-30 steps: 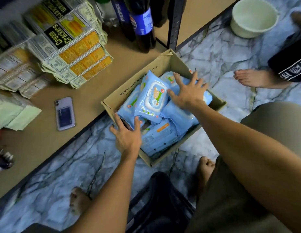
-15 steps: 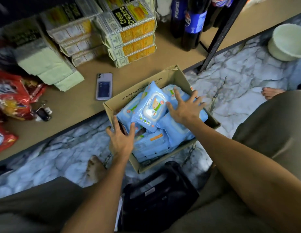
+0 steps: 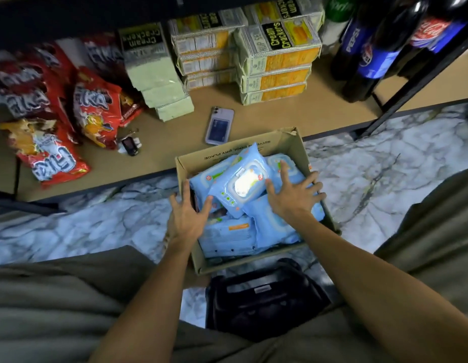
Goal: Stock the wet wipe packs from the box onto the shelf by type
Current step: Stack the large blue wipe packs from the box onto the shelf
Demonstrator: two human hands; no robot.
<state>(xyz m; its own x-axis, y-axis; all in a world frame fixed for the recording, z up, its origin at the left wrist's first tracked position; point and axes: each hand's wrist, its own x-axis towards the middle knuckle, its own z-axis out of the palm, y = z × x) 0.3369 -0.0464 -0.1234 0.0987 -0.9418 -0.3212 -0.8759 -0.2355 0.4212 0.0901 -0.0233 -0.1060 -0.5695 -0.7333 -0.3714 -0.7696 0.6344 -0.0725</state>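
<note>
1. Box [image 3: 254,260]: open cardboard carton on the marble floor, its far end touching the shelf [image 3: 159,155] edge, presumably set there so packs travel only a short way.
2. Wet wipe packs [image 3: 227,237]: blue, piled loosely inside the box, none yet on the shelf. 1 top pack [image 3: 240,184] lies tilted between the 2 hands, lid face up under glare.
3. Left hand [image 3: 187,216]: at the box's near-left wall, fingers spread wide and straight, fingertips touching the packs just beyond it; holds nothing. Forearm reaches forward from low in the frame.
4. Right hand [image 3: 293,197]: palm down, fingers splayed flat on packs right of the top pack; presses, no grip. The pose looks like bracketing the pile before a lift.
5. Beyond the hands on the shelf: phone [image 3: 219,126], key fob [image 3: 129,146], cream cracker cartons [image 3: 277,72], red snack bags [image 3: 94,111], cola bottles [image 3: 369,53].
6. Stage, judged: start of unloading.
</note>
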